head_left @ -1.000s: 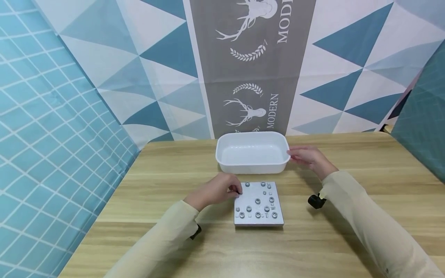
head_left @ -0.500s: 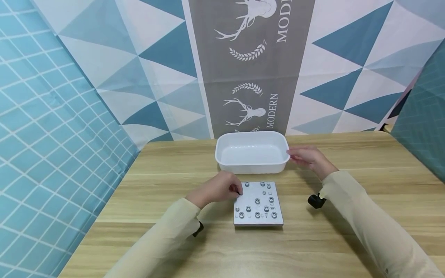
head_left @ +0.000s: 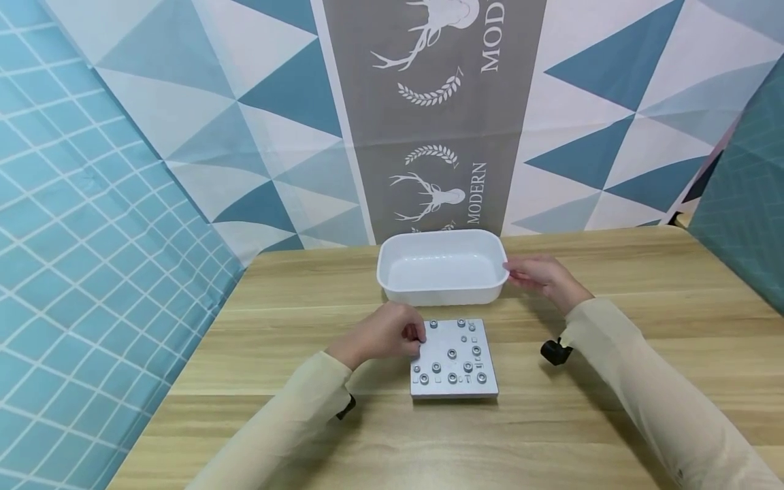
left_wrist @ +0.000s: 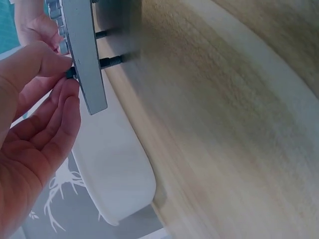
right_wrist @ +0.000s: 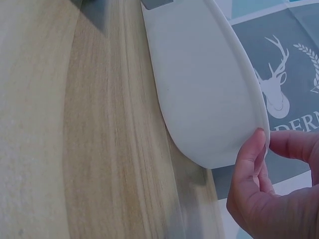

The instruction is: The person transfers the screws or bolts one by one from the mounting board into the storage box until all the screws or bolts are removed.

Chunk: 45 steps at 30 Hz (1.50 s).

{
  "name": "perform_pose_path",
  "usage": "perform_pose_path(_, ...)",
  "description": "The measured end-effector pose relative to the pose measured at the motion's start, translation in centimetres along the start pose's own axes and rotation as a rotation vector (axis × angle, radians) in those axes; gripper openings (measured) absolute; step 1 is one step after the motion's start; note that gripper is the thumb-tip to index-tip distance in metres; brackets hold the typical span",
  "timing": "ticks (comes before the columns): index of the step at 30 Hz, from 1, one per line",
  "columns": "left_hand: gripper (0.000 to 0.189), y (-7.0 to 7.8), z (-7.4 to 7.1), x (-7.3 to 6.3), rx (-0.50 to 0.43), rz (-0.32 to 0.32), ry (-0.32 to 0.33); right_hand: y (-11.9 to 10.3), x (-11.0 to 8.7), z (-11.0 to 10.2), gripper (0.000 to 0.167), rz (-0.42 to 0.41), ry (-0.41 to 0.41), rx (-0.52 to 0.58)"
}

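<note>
A silver metal plate [head_left: 437, 344] studded with several socket-head bolts stands on the table. My left hand [head_left: 386, 333] is at its upper left corner. In the left wrist view the thumb and fingers pinch a dark bolt head [left_wrist: 71, 73] against the plate's face, and a threaded shank [left_wrist: 110, 61] sticks out beneath the plate. Behind the plate stands a white rectangular tub [head_left: 442, 297] with nothing visible inside. My right hand [head_left: 542, 275] pinches the tub's right rim between thumb and fingers, seen closely in the right wrist view.
The wooden table [head_left: 294, 299] reaches out to both sides of the plate. A patterned cloth [head_left: 429, 122] hangs right behind the tub. Blue checked cloth [head_left: 110, 238] borders the left side, and a green panel [head_left: 744, 197] the right.
The head view shifts slightly. Left fingers turn a little at the bolt, whose dark head is now hidden in the head view. The right hand keeps its hold on the tub.
</note>
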<state>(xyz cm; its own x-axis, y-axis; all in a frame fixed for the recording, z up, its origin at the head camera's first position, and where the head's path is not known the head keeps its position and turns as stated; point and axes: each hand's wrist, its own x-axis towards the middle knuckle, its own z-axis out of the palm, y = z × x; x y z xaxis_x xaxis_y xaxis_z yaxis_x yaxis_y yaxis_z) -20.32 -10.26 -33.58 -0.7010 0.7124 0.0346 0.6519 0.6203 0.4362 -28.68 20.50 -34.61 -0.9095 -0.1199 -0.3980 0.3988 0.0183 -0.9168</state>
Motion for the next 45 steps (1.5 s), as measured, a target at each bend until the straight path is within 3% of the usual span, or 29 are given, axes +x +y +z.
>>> perform_pose_path(8,0.007,-0.1,-0.1,0.2,0.004,0.021,-0.001,-0.2,0.2,0.1,0.013,0.004,-0.014,0.019)
perform_pose_path(11,0.006,-0.1,-0.1,0.2,0.013,0.021,0.006,-0.2,0.2,0.1,0.008,-0.006,-0.017,0.008)
perform_pose_path(20,0.005,0.4,-0.6,0.2,0.0,-0.018,0.02,-0.1,0.2,0.1,0.003,0.001,-0.02,0.007)
perform_pose_path(25,0.005,0.5,-1.1,0.1,0.001,-0.027,0.024,-0.1,0.2,0.1,0.011,0.0,-0.029,0.028)
perform_pose_path(34,0.008,0.6,-2.1,0.1,0.015,0.01,0.041,0.0,0.0,0.0,0.019,0.007,-0.035,0.022)
perform_pose_path(45,0.009,1.7,-3.4,1.2,0.064,0.072,0.006,-0.1,0.1,-0.3,0.027,0.015,-0.052,0.037)
